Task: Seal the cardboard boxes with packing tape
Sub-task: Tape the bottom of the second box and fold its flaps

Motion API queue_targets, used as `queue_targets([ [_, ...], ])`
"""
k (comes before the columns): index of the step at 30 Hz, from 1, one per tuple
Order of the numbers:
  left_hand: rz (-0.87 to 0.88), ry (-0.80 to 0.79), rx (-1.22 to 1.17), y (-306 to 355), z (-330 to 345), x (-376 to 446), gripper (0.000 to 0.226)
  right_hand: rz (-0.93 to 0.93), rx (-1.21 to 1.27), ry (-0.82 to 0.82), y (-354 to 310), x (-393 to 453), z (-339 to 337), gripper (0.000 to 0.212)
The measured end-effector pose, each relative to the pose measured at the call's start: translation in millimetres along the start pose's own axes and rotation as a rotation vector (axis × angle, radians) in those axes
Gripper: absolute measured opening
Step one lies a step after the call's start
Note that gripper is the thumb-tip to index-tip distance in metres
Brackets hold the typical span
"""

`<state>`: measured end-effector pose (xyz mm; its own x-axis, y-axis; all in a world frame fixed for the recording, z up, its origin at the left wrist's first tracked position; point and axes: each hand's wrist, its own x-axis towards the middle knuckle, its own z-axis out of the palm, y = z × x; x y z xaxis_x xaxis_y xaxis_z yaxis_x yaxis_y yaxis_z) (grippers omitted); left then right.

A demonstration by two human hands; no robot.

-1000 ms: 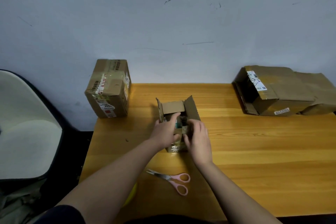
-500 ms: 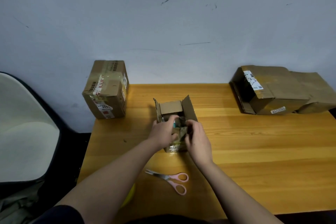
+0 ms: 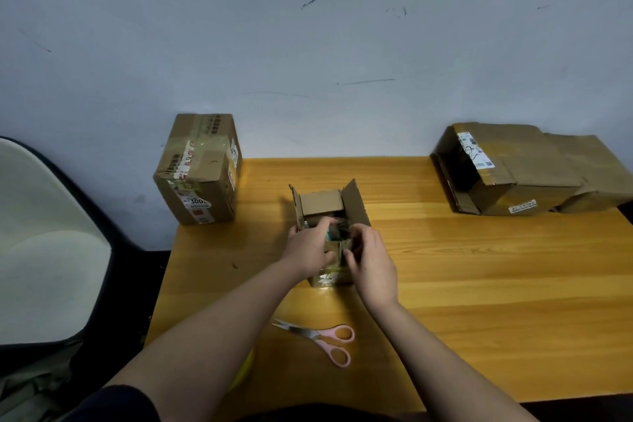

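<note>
I see the small open cardboard box (image 3: pixel 329 212) between my hands: my left hand (image 3: pixel 310 248) and right hand (image 3: pixel 371 262) both curl around its near flaps. Pink scissors (image 3: pixel 322 339) lie just behind my wrists on the wooden table (image 3: pixel 479 284).

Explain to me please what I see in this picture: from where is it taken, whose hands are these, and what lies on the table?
There is no machine. A camera on the person's head looks down at their own hands. The left hand and right hand work at the open top of a small cardboard box; what the fingers grip is unclear. On the wooden table lie pink scissors and, far right, a flattened box. A taped box stands at the far left corner.
</note>
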<state>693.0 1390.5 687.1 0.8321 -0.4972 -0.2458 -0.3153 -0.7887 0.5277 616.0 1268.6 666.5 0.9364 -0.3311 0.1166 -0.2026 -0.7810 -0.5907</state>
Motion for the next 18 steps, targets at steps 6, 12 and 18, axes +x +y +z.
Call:
queue_targets([
  [6,0.007,0.008,-0.004,1.1,0.0,-0.5,0.057,0.031,-0.014,0.01,-1.2,0.8,1.9,0.046],
  [12,0.007,0.002,-0.018,2.1,-0.7,-1.0,0.058,0.033,0.001,0.012,0.1,2.3,2.3,0.045],
  [18,0.004,0.0,-0.036,2.5,-1.6,-1.6,0.057,0.09,0.148,0.033,-1.8,5.5,-3.4,0.073],
])
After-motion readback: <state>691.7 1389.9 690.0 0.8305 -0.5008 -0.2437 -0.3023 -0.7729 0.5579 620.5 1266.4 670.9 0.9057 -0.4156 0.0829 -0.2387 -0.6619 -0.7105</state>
